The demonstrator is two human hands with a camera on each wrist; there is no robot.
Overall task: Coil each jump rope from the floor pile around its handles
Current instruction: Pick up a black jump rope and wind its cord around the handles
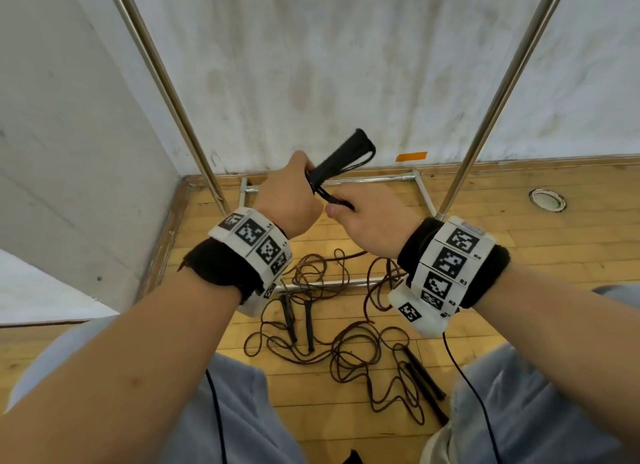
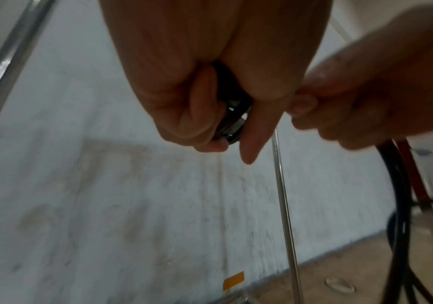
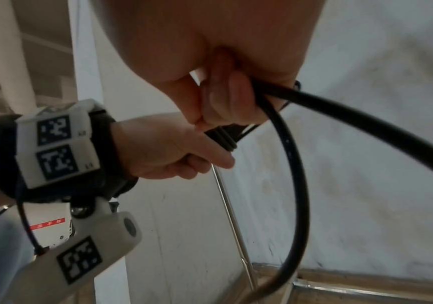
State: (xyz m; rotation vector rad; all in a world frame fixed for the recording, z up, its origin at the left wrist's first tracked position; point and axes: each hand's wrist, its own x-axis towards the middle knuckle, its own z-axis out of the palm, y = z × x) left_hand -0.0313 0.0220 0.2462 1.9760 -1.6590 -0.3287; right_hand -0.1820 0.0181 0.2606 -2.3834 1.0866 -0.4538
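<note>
Readable writing is scarce: the tracker band on the right wrist [image 1: 450, 266] carries square black-and-white codes with small tags "R3" and "R2" beside them; the left wrist band [image 1: 254, 245] has similar codes, its small lettering too blurred to read. In the right wrist view a red label with light characters [image 3: 48, 223] sits at 8 o'clock, illegible.

The left hand [image 1: 289, 195] is closed around the black handles [image 1: 341, 158] of a jump rope, held together and pointing up toward 1 o'clock, with cord loops lying along them. The right hand [image 1: 370, 219], just at 4 o'clock of the left, pinches the black cord [image 1: 337, 200] between thumb and curled fingers; the two hands nearly touch. From the right wrist view, the cord [image 3: 292, 164] leaves that hand's grip and hangs in a wide loop down toward 6 o'clock.

On the wooden floor [image 1: 519, 255] below the hands, at 6 o'clock of them, lies the floor pile [image 1: 343, 345]: tangled dark brown cords with several black handles, one pair [image 1: 298, 321] at its 10 o'clock side and another [image 1: 424, 380] at 4 o'clock.

Two slanted metal poles [image 1: 162, 82] rise at 11 and 1 o'clock, joined to a metal frame [image 1: 381, 178] on the floor against the stained white wall [image 1: 346, 65]. An orange tape strip [image 1: 411, 156] marks the wall base, and a round metal floor fitting [image 1: 548, 200] lies at 3 o'clock. The person's light blue trouser legs [image 1: 540, 411] frame the pile.
</note>
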